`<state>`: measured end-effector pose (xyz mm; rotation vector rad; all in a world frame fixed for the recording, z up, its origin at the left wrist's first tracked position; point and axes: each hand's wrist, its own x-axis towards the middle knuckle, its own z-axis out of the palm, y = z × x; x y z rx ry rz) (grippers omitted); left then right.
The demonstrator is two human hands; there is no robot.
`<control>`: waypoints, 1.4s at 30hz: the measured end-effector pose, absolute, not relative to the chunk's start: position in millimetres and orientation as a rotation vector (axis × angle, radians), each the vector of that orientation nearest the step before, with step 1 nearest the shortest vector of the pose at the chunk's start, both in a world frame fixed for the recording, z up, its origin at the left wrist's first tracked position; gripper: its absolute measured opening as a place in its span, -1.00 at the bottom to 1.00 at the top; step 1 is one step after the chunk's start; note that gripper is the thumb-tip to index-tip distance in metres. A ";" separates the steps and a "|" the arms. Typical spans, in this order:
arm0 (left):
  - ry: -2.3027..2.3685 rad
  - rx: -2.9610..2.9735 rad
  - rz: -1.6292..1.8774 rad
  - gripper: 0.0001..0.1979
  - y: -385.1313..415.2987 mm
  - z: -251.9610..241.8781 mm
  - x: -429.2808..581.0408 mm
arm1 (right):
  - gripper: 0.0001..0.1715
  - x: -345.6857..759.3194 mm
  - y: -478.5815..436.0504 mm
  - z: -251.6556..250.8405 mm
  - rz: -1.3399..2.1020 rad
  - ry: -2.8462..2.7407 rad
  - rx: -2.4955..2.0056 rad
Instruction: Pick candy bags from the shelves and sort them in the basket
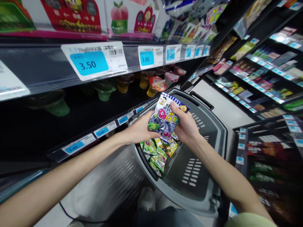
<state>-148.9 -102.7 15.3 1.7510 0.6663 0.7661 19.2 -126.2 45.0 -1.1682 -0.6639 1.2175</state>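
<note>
A purple and white candy packet (163, 118) with a blueberry picture is held between both hands, above a grey basket (189, 170). My left hand (142, 127) grips its left side and lower edge. On the packet's right side, my right hand (186, 124) is closed with the thumb on the front. Below the hands, several green packets (158, 157) and yellow packets (170, 147) lie at the basket's left side. Part of that pile is hidden behind the held packet.
A shelf edge with price labels (94, 60) crosses the upper left, with candy boxes (130, 19) above and jelly cups (156, 85) below. Stocked shelves (262, 72) stand at the right. A shoe (146, 199) is on the floor beside the basket.
</note>
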 end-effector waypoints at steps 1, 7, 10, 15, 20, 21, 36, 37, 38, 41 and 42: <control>0.669 1.751 0.765 -0.22 -102.8 15.5 -148.8 | -0.61 18.9 -125.9 45.1 1.225 -0.643 -1.163; 0.680 1.759 0.766 -0.21 -102.1 15.3 -148.5 | -0.60 19.1 -124.0 44.2 1.258 -0.609 -1.134; 0.687 1.767 0.761 -0.20 -102.2 15.4 -148.6 | -0.58 19.8 -123.9 43.5 1.249 -0.636 -1.148; 0.679 1.763 0.760 -0.21 -102.3 15.6 -148.5 | -0.50 20.2 -123.9 43.5 1.261 -0.647 -1.160; 0.683 1.768 0.759 -0.20 -102.3 16.2 -148.4 | -0.48 20.0 -123.3 44.6 1.265 -0.640 -1.169; 0.685 1.769 0.758 -0.19 -102.3 16.1 -148.4 | -0.48 20.1 -123.2 44.6 1.264 -0.645 -1.169; 0.674 1.781 0.774 -0.19 -101.4 11.7 -147.6 | -0.43 20.7 -122.7 42.8 1.253 -0.666 -1.189; 0.673 1.780 0.775 -0.18 -101.2 11.7 -147.7 | -0.42 20.5 -123.0 43.1 1.252 -0.668 -1.192; 0.671 1.780 0.778 -0.19 -101.1 11.6 -147.7 | -0.42 20.4 -123.2 43.3 1.251 -0.667 -1.194; 0.667 1.780 0.783 -0.21 -100.7 11.0 -147.7 | -0.43 20.4 -123.3 43.4 1.256 -0.659 -1.188; 0.669 1.779 0.782 -0.22 -100.7 10.9 -147.7 | -0.44 20.6 -123.2 43.2 1.258 -0.657 -1.183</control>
